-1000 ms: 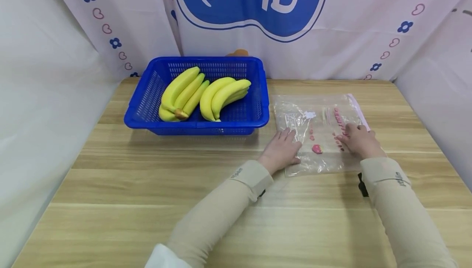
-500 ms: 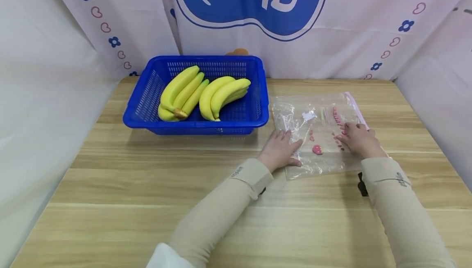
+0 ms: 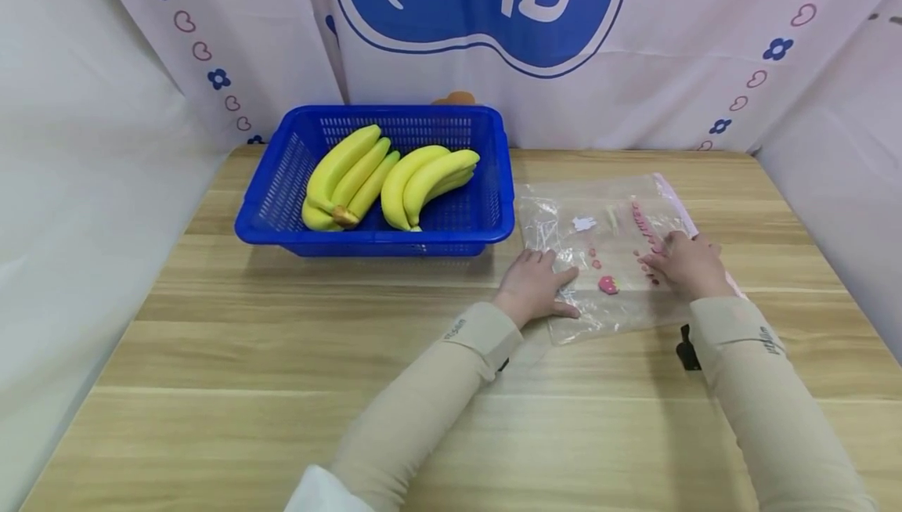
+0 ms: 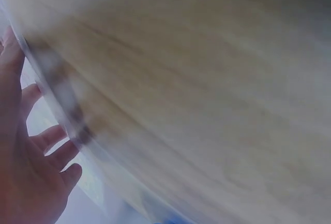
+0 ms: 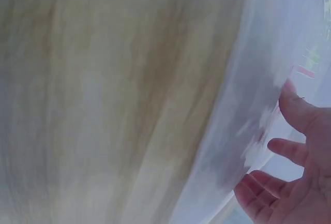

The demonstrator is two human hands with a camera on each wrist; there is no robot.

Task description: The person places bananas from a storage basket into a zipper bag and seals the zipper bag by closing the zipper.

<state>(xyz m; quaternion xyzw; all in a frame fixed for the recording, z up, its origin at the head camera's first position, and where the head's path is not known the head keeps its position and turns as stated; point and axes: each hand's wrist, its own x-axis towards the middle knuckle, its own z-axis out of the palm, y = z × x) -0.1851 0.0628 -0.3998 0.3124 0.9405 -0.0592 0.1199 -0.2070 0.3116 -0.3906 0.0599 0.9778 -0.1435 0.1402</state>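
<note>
A clear plastic zip bag (image 3: pixel 620 304) with a pink strip along its right edge lies flat on the wooden table, printed with a strawberry, a white figure and pink lettering. My left hand (image 3: pixel 533 286) rests on its left edge, fingers spread. On the bag's right part, near the pink strip, lies my right hand (image 3: pixel 690 265), thumb pointing left over the print and fingers lightly bent. The left wrist view shows the left hand's fingers (image 4: pixel 54 136) at the bag's edge. In the right wrist view the right hand's fingertips (image 5: pixel 253 182) touch the plastic.
A blue perforated basket (image 3: pixel 380 238) stands left of the bag, near the back of the table (image 3: pixel 268 387). Two bunches of bananas, a left bunch (image 3: pixel 355 175) and a right bunch (image 3: pixel 423 183), lie inside it. A printed white curtain (image 3: pixel 599 113) hangs behind the table.
The bag has turned slightly counterclockwise under my hands, its far right corner shifting left. My left hand has moved a little, and both hands stay on the bag. The basket stands where it was.
</note>
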